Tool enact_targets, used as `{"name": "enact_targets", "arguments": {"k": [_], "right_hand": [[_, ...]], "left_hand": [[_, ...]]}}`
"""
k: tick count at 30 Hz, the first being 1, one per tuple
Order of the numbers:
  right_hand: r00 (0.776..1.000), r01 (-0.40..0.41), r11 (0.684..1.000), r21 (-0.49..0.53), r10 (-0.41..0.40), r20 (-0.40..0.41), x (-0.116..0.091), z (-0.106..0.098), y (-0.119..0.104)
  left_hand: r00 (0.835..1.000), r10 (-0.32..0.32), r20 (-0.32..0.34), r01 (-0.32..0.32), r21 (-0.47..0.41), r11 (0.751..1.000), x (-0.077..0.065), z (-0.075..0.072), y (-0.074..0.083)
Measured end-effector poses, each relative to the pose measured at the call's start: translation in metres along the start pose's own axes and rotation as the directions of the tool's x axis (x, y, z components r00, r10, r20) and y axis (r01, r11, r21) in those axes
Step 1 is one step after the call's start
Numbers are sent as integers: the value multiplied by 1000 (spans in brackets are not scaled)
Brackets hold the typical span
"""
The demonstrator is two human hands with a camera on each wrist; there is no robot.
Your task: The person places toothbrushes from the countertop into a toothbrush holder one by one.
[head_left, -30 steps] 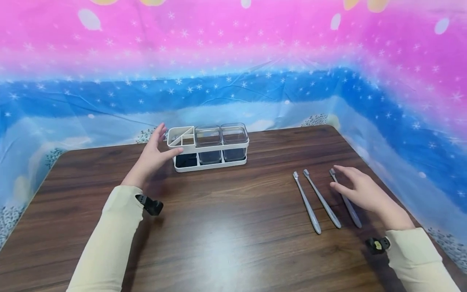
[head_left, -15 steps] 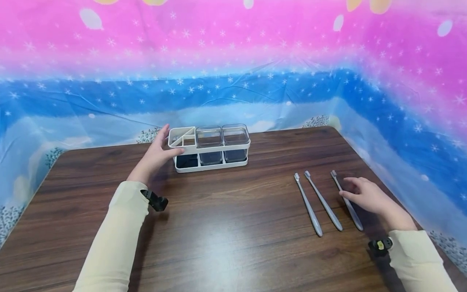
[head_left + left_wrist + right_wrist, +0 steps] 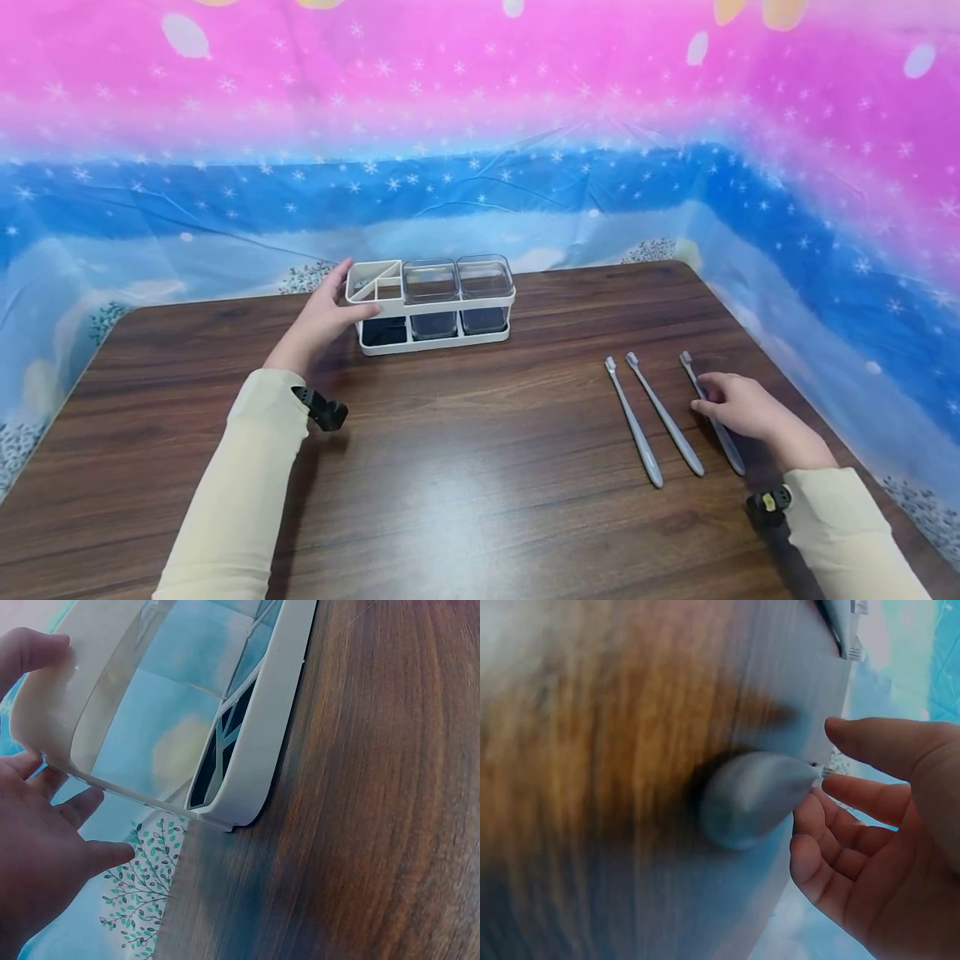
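At the back of the table stands a white toothbrush holder (image 3: 435,343) with two clear cups (image 3: 483,279) in its right-hand openings. My left hand (image 3: 318,325) holds its left end. In the left wrist view the thumb presses the upper band's front, some fingers reach behind the end, and others are spread. On the right lie three grey toothbrushes, the left one (image 3: 636,429), the middle one (image 3: 666,417) and the right one (image 3: 727,442). My right hand (image 3: 742,407) is over the right toothbrush, thumb and fingers either side of its handle. A gap shows under the thumb in the right wrist view.
The brown wooden table (image 3: 465,500) ends near a hanging cloth (image 3: 450,192) with a pink and blue snow print. A small black camera (image 3: 322,408) sits on the left wrist and another (image 3: 768,504) on the right.
My right hand has drawn back from near the right toothbrush's head to its handle and come lower, fingers more bent. My left hand has closed in on the holder's end.
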State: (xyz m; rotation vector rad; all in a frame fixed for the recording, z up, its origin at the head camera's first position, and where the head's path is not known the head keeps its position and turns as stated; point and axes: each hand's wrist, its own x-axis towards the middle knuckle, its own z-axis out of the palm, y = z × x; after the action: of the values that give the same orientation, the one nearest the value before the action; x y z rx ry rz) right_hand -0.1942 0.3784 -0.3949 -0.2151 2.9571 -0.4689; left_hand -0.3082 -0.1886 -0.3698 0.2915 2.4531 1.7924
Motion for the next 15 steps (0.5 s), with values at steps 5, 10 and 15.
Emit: {"name": "enact_targets", "arguments": {"k": [5,10,15], "right_hand": [[1000,-6,1000,-14,6,1,4,3,0],[1000,-21,1000,-21,21,-2,8,4,1],[1000,-24,999,-26,24,-3,10,4,1]], "left_hand": [[1000,-6,-5,6,15,1000,-1,1,3],[1000,-20,-7,20,21,1000,-2,2,5],[1000,-26,-15,27,21,999,-2,1,3]]}}
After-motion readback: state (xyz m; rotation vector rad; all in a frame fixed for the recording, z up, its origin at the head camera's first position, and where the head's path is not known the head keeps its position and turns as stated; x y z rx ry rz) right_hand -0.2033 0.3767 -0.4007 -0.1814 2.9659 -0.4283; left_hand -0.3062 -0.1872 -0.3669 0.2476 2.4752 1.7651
